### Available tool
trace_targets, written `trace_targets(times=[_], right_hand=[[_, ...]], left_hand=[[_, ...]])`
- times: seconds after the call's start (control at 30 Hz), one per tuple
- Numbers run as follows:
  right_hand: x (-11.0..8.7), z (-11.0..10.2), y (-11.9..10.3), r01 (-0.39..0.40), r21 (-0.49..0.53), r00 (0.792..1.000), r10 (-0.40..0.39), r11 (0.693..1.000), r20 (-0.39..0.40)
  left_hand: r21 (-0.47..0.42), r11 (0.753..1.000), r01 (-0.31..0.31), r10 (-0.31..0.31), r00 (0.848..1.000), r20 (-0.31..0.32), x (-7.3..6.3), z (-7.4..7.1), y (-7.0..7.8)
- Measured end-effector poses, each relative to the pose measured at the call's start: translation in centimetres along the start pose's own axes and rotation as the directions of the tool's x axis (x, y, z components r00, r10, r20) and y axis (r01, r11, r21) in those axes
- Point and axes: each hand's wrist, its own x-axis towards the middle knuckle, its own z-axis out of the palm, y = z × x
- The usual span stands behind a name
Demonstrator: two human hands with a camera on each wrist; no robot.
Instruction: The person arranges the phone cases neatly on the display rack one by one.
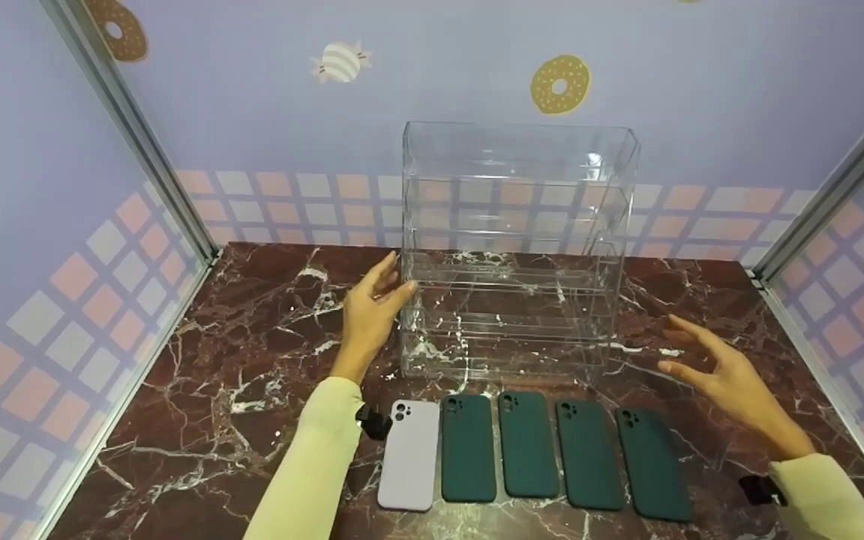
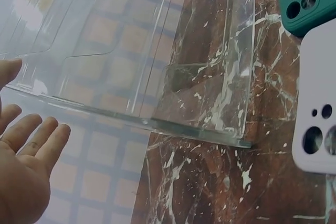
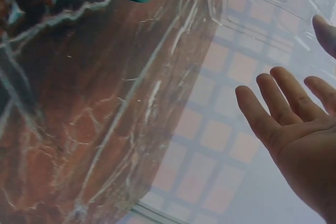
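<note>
A clear tiered display rack (image 1: pixel 514 277) stands upright on the marbled table, against the back wall. At its left side is my left hand (image 1: pixel 373 307), thumb and fingers spread around the side edge, holding nothing. My right hand (image 1: pixel 728 375) hovers to the right of the rack, apart from it, with fingers extended and palm facing inward. In front of the rack lies a row of phone cases: a pale lilac phone case (image 1: pixel 409 454) at the left, then several dark green ones, such as the green phone case (image 1: pixel 468 448) beside it and the tilted green phone case (image 1: pixel 655 463) at the right end.
The dark red marbled table (image 1: pixel 252 352) is boxed in by a patterned back wall (image 1: pixel 462 75) and side walls. Metal corner posts, such as the left post (image 1: pixel 132 120), stand at the back corners. Black wrist cameras sit on both sleeves.
</note>
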Motion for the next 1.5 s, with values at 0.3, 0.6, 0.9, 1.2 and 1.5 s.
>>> trace_targets(times=[0.3,0.6,0.9,1.2,1.5], right_hand=[[-1.4,0.8,1.3,-0.037,0.046,0.999,0.037,0.998,0.003],[-1.9,1.4,2.0,-0.066,0.067,0.998,0.065,0.996,0.011],[-2.2,2.0,2.8,-0.119,0.067,0.99,0.114,0.991,0.083],[-2.3,2.6,3.9,-0.126,0.113,0.981,0.107,0.986,0.161],[-2.3,2.7,4.4,-0.108,0.173,0.967,0.063,0.979,0.248]], left_hand=[[-0.074,0.997,-0.021,0.018,0.999,-0.032,-0.4,0.6,-1.0],[-0.09,0.996,-0.019,0.009,0.995,-0.103,-0.6,0.7,-1.2],[-0.093,0.996,-0.018,0.006,0.992,-0.126,-0.7,1.0,-1.8],[-0.086,0.996,-0.01,-0.002,0.99,-0.141,-0.9,1.3,-2.3],[-0.113,0.993,-0.046,0.027,0.987,-0.161,-0.8,1.5,-2.7]])
